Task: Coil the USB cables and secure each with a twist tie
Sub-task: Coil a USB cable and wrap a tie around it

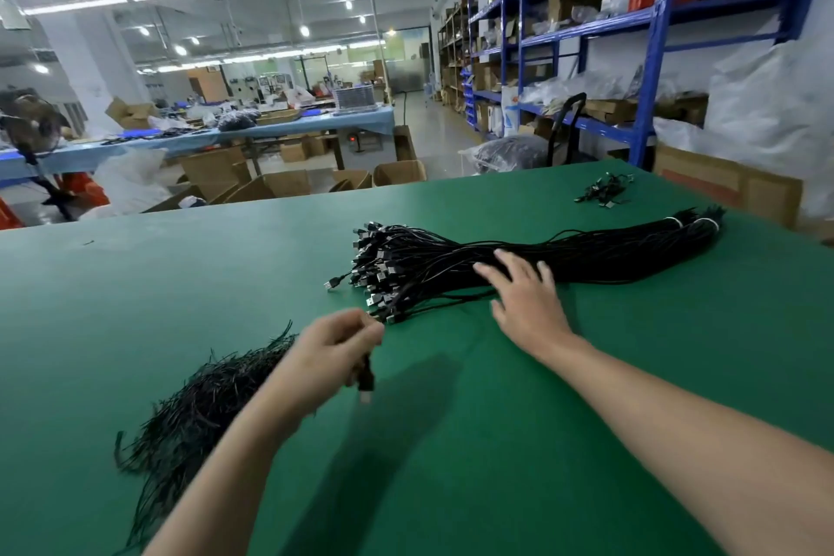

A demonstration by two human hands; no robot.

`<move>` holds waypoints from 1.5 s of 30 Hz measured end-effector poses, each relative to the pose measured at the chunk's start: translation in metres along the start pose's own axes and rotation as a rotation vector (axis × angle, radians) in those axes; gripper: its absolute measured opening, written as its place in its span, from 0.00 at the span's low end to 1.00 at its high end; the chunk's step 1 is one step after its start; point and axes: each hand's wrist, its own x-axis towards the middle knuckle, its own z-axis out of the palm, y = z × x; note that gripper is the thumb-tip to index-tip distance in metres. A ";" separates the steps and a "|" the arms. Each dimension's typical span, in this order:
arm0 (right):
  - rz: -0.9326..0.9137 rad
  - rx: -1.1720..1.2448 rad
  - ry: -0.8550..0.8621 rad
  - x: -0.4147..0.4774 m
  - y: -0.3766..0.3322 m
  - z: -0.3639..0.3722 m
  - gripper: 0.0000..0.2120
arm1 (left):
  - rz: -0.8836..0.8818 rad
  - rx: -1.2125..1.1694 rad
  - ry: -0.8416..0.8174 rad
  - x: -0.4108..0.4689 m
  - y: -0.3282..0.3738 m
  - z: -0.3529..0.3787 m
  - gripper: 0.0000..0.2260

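While right hand (525, 302) spreads fingers (507, 261) on the bundle (609, 260), left hand (336, 350) pinches one cable (366, 377).

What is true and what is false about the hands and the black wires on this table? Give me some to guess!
1. The right hand lies open on the big cable bundle. True.
2. The left hand holds nothing. False: it pinches a single cable, and the plug hangs below the hand.
3. The twist ties are piled to the left of the left hand. True.
4. The table is red. False: it is green.
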 end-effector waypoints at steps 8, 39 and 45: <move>0.883 1.111 -0.157 -0.044 -0.074 -0.049 0.18 | 0.211 -0.002 -0.343 -0.041 0.005 0.069 0.10; 0.091 0.966 -0.876 -0.162 -0.111 -0.144 0.09 | 0.046 -0.832 -0.009 -0.016 0.066 0.015 0.12; 0.225 1.154 -0.834 -0.169 -0.086 -0.159 0.10 | 0.086 -0.748 0.187 -0.026 0.075 0.002 0.10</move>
